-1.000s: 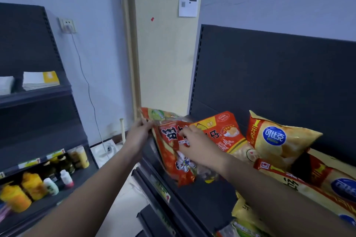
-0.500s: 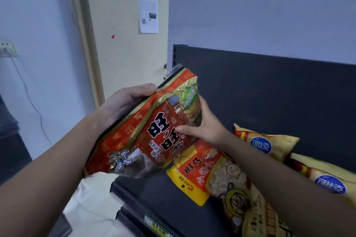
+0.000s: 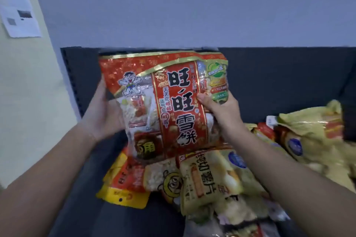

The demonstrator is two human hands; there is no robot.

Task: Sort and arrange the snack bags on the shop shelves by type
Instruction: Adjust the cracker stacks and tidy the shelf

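Dark shelf [image 3: 279,82] w/ back panel spans lower frame. Big red snack bag [image 3: 173,102] upright at ctr, held above the pile. Heap of yellow chip bags [image 3: 212,179] at 3–6 o'clock. At bag's 9 o'clock edge left grip [image 3: 102,117] holds it, fingers behind; right grip [image 3: 221,109] pinches 3 o'clock edge, thumb on front.

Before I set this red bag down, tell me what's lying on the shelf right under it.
The left hand and right hand hold the red bag upright. Directly below lie an orange bag and a pale chip bag, so it would likely land on them. Bare shelf shows to their left.
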